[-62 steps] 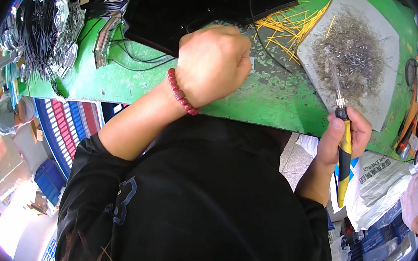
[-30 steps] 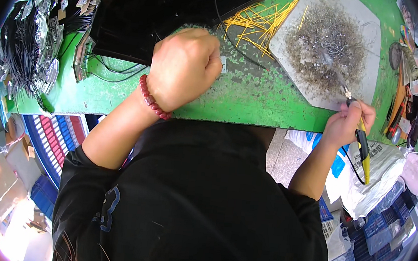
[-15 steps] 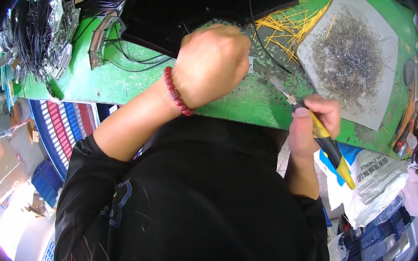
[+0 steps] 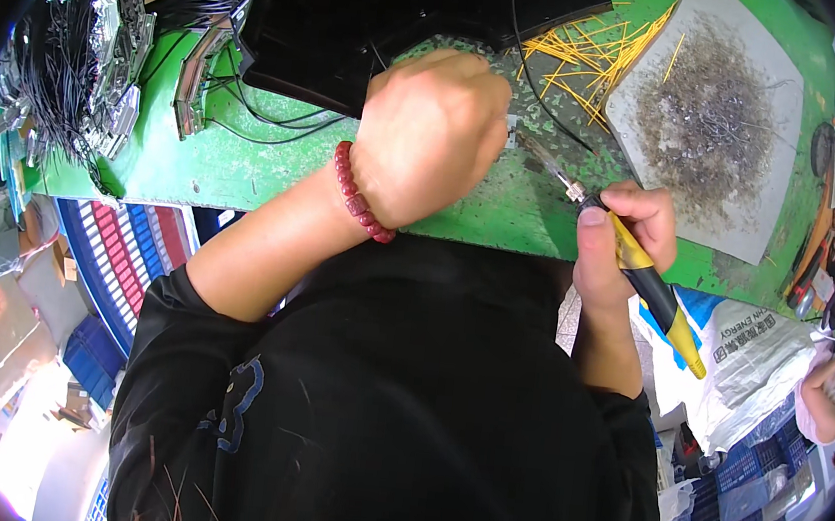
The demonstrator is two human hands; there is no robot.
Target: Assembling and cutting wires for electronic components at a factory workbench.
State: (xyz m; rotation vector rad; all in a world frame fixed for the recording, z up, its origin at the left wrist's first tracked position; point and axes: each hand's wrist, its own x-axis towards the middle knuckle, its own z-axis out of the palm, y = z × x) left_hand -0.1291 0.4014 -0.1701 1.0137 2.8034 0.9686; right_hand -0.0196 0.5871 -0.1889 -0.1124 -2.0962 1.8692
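My right hand (image 4: 626,235) grips a yellow and black soldering iron (image 4: 654,293). Its metal tip slants up and left, close to the fingers of my left hand (image 4: 435,132). That hand is curled closed over the green workbench, back side up, so its fingertips and whatever they hold are hidden. A small pale piece (image 4: 511,127) peeks out beside its fingers, near the iron's tip; I cannot make out its kind. A black cable (image 4: 552,113) runs down from the dark panel (image 4: 359,29) just beyond my left hand.
Yellow sticks or tubes (image 4: 597,62) lie scattered near a grey board (image 4: 791,136) heaped with metallic scraps (image 4: 713,118). At the left is a pile of metal-ended parts with black wires (image 4: 64,66). Tools crowd the bench's right edge. Another person (image 4: 821,400) shows at far right.
The iron and my right hand have shifted slightly left, toward my left hand. My left hand has moved a little right. A person has come into view at the far right.
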